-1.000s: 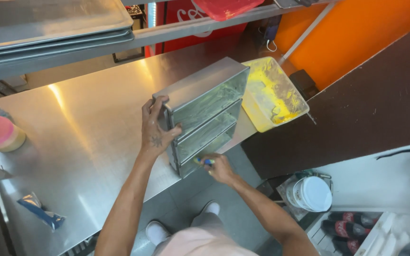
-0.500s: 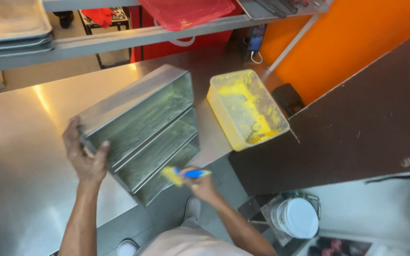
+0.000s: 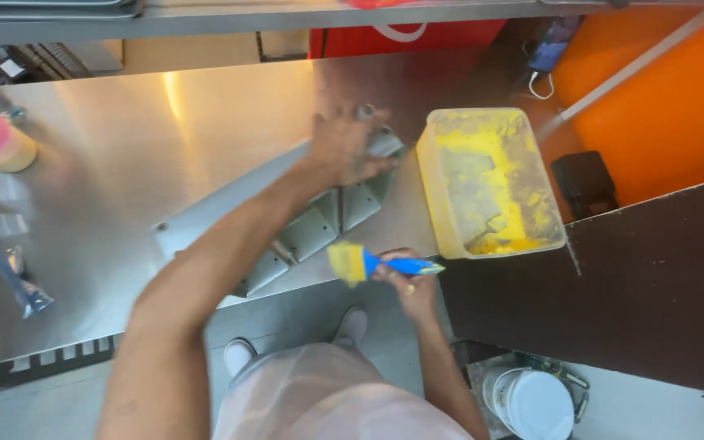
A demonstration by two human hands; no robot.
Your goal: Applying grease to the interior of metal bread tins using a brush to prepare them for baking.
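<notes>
The long grey metal baking tin (image 3: pixel 303 232) with its row of square cups lies at a slant on the shiny steel table (image 3: pixel 124 163), near the front edge. My left hand (image 3: pixel 344 147) grips the tin's far end, fingers curled over it. My right hand (image 3: pixel 407 281) is closed around a blue-handled brush with yellow bristles (image 3: pixel 368 264), just in front of the tin. Beside the tin sits a see-through plastic tub smeared with yellow grease (image 3: pixel 486 183).

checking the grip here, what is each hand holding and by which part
The right hand holds a pastry brush by its blue handle, yellow bristles pointing left. The left hand grips the far end of the metal multi-section baking tin.
</notes>
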